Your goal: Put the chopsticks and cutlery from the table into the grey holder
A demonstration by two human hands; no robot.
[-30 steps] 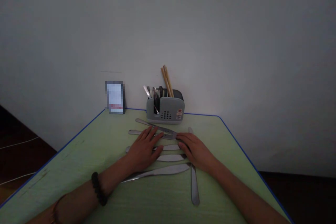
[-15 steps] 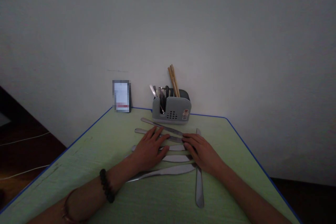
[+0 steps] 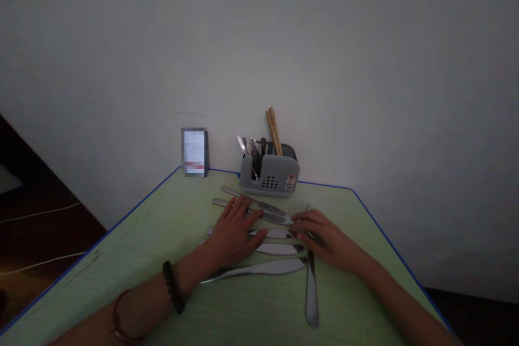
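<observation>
Several metal table knives lie in a row, side by side, with handles to the left and blades to the right; the closest is a long knife [image 3: 275,266]. My left hand [image 3: 237,230] rests across the middle of the row, palm down, fingers spread and covering parts of the knives. On the right, my right hand [image 3: 330,238] hovers at the blade tips, its fingers bent and thumb apart from them. Its fingertips touch or nearly touch the tip of the second-farthest knife [image 3: 278,219]. Beneath this hand, a crosswise knife [image 3: 311,292] points its handle toward me.
A grey cutlery holder [image 3: 279,173] with metal cutlery and wooden chopsticks [image 3: 274,130] stands at the back against the wall. Left of it, a phone [image 3: 194,151] with a blurred lit screen leans upright. The pale green table [image 3: 141,232] has a blue edge.
My right hand has shifted slightly right and its fingers have lifted and bent, showing more of the blade tips. My left hand stays nearly in place. The view has tilted a little.
</observation>
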